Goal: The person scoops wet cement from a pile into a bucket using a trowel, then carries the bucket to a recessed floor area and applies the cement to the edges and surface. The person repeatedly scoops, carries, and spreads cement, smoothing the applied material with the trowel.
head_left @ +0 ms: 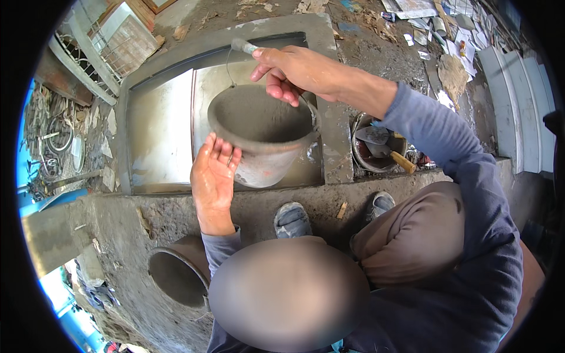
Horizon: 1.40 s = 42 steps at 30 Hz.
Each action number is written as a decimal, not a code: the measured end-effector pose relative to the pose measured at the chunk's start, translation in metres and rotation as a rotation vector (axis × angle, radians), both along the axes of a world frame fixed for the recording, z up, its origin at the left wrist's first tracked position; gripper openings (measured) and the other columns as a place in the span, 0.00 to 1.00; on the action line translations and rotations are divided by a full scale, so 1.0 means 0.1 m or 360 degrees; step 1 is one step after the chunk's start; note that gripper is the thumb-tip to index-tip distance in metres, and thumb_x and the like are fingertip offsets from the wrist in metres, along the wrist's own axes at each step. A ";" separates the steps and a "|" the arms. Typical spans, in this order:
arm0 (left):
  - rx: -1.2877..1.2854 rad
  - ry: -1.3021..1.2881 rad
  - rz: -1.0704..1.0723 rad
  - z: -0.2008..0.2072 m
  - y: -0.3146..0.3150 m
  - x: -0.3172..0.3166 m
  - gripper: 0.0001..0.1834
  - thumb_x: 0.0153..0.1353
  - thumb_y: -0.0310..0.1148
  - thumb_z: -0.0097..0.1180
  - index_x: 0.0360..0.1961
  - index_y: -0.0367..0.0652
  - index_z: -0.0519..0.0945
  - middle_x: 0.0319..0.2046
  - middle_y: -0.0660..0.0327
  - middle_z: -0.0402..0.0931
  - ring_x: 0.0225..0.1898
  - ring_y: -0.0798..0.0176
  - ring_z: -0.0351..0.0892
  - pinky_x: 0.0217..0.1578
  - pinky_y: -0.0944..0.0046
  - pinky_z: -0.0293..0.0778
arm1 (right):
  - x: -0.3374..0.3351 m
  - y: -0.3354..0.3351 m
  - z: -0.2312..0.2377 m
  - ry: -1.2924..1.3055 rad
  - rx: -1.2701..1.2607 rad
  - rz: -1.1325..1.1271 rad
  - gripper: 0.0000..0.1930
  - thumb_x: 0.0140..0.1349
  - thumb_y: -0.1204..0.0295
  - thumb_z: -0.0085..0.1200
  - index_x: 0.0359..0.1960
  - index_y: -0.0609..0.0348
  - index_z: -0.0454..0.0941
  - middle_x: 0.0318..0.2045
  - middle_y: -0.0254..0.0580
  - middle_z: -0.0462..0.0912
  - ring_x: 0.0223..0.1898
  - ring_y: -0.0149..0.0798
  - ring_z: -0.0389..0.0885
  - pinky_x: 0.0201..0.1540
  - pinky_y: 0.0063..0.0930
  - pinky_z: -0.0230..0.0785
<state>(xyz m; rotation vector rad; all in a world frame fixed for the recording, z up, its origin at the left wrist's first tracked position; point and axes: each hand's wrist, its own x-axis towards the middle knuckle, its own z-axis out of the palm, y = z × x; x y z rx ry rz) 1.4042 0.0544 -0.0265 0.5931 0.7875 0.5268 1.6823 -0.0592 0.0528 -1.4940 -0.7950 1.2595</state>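
A grey, mortar-stained bucket (265, 165) is tilted in front of me, its dark mouth facing me. My left hand (216, 179) has its fingertips against the rim and outer wall on the left side, palm turned up. Over the far side, my right hand (300, 73) grips the bucket's wire handle by the end of its grey grip (242, 46). The bucket hangs over a shallow rectangular concrete basin (154, 69) with wet, pale, shiny panels (162, 126) inside. Whether the bucket's underside touches the basin is hidden.
Right of the basin, a bucket (356, 150) holds a trowel (376, 136) and a tool with a wooden handle (403, 162). Another bucket (179, 273) lies on its side at lower left. My shoes (292, 220) are close to the basin's near edge. Scraps (453, 56) litter the far right ground.
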 end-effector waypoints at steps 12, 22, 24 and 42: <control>-0.0311 0.0159 -0.0183 -0.77 0.45 1.28 0.29 0.77 0.44 0.56 0.71 0.39 0.67 0.49 0.65 0.76 0.53 0.68 0.78 0.58 0.50 0.75 | 0.69 0.65 -1.46 0.0123 -0.0419 -0.0133 0.32 0.76 0.46 0.41 0.51 0.68 0.81 0.23 0.26 0.64 0.22 0.26 0.56 0.23 0.30 0.50; -0.0336 0.0341 -0.0106 -0.77 0.75 1.55 0.26 0.75 0.49 0.59 0.64 0.45 0.73 0.48 0.67 0.76 0.49 0.69 0.77 0.60 0.47 0.72 | 0.88 1.15 -1.08 -0.0356 -0.0280 -0.0128 0.33 0.72 0.43 0.48 0.54 0.66 0.84 0.25 0.32 0.72 0.24 0.31 0.63 0.26 0.31 0.56; -0.0340 0.0391 -0.0042 -0.74 0.67 1.35 0.26 0.74 0.53 0.61 0.62 0.48 0.75 0.49 0.66 0.76 0.49 0.69 0.77 0.60 0.45 0.71 | 0.80 1.05 -0.80 -0.0456 -0.0104 0.0086 0.31 0.72 0.44 0.51 0.53 0.64 0.85 0.25 0.29 0.70 0.25 0.29 0.63 0.27 0.30 0.56; -0.0476 -0.0595 -0.0215 -1.10 -0.97 1.82 0.25 0.74 0.47 0.64 0.63 0.44 0.80 0.59 0.60 0.83 0.58 0.59 0.80 0.63 0.49 0.74 | 1.73 -1.76 -0.29 -0.1261 -0.0637 -0.0515 0.34 0.76 0.40 0.49 0.58 0.63 0.82 0.40 0.43 0.85 0.34 0.41 0.86 0.27 0.40 0.78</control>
